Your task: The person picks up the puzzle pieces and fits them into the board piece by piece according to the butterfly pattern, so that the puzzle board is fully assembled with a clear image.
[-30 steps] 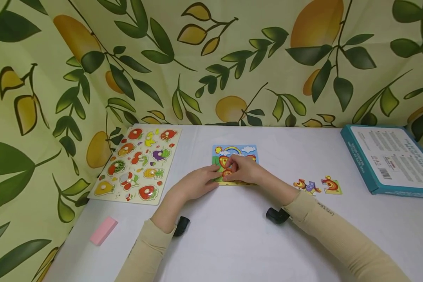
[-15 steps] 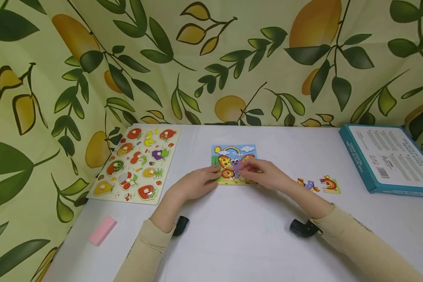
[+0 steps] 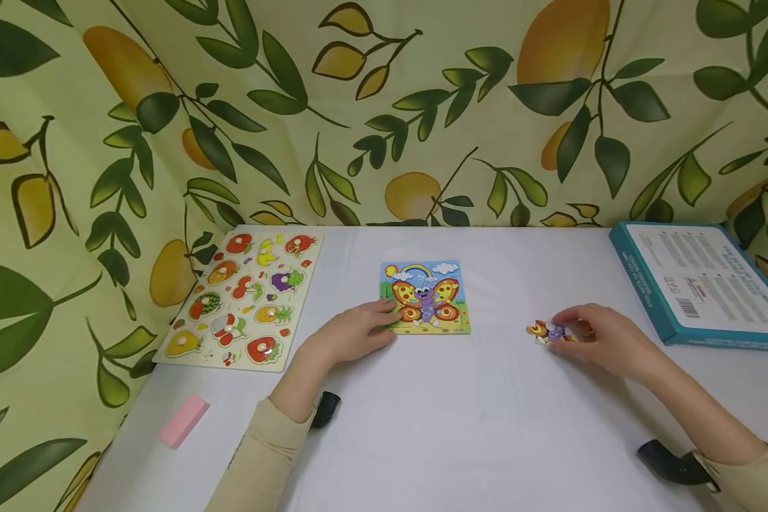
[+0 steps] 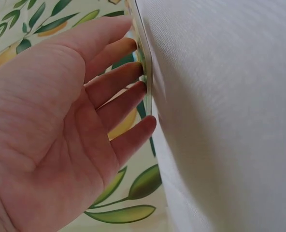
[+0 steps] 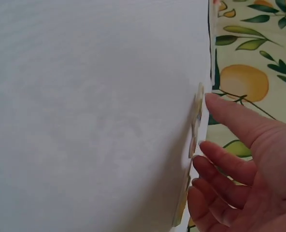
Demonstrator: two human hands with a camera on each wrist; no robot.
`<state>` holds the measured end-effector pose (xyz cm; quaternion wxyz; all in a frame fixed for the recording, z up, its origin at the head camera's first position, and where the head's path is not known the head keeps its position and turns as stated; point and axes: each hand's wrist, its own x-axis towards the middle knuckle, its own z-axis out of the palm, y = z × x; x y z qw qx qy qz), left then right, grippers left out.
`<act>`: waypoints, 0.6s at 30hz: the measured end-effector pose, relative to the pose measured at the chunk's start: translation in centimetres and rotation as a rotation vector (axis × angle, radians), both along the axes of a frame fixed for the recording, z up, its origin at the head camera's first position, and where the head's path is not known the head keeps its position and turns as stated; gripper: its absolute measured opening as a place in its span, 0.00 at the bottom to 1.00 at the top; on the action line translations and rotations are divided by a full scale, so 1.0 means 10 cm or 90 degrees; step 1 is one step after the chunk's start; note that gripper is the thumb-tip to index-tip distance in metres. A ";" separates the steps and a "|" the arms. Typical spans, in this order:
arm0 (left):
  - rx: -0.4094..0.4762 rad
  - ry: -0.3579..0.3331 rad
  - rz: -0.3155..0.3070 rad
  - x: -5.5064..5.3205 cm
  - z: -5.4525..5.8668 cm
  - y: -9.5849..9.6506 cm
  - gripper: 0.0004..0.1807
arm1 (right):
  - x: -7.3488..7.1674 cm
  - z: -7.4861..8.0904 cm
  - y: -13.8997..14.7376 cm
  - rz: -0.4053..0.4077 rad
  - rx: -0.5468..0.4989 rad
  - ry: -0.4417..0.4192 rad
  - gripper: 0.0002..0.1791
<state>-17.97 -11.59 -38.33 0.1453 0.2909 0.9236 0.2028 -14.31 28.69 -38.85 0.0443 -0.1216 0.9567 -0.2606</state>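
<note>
A square butterfly puzzle board [image 3: 444,323] lies flat on the table in the head view, showing a rainbow, sun and clouds. My left hand [image 3: 356,333] rests its fingertips on the board's left edge; in the left wrist view the fingers [image 4: 119,77] look extended against the board's thin edge. To the right, my right hand [image 3: 604,338] is over loose puzzle pieces [image 3: 542,333], thumb and fingers spread around one piece with purple and orange print. In the right wrist view the pieces [image 5: 196,123] lie flat beside the fingertips. The palm hides part of them.
A fruit peg puzzle board [image 3: 237,348] lies at the left. Nearer the front is a pink block [image 3: 184,421]. A teal-edged box [image 3: 704,284] lies at the back right. Behind the white table [image 3: 422,427] hangs a leaf-and-fruit patterned cloth [image 3: 358,107].
My right hand has left the butterfly board and moved right to the loose pieces, uncovering the board's picture. My left hand has stayed at the board's left edge.
</note>
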 end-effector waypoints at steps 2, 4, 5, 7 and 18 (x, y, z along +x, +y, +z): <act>-0.001 0.006 -0.004 0.00 0.00 0.00 0.24 | 0.01 -0.03 0.03 -0.006 0.006 -0.004 0.28; 0.000 0.015 -0.012 0.00 0.00 -0.01 0.24 | 0.01 -0.06 0.05 -0.011 0.011 -0.005 0.29; 0.000 0.021 -0.016 0.00 0.00 -0.01 0.24 | 0.01 -0.07 0.05 -0.012 0.012 -0.005 0.28; 0.006 0.034 -0.024 -0.01 0.00 -0.01 0.23 | -0.01 -0.07 0.06 -0.010 0.011 -0.007 0.27; 0.014 0.028 -0.035 -0.01 -0.02 0.03 0.24 | -0.22 0.04 -0.34 0.021 -0.128 -0.047 0.13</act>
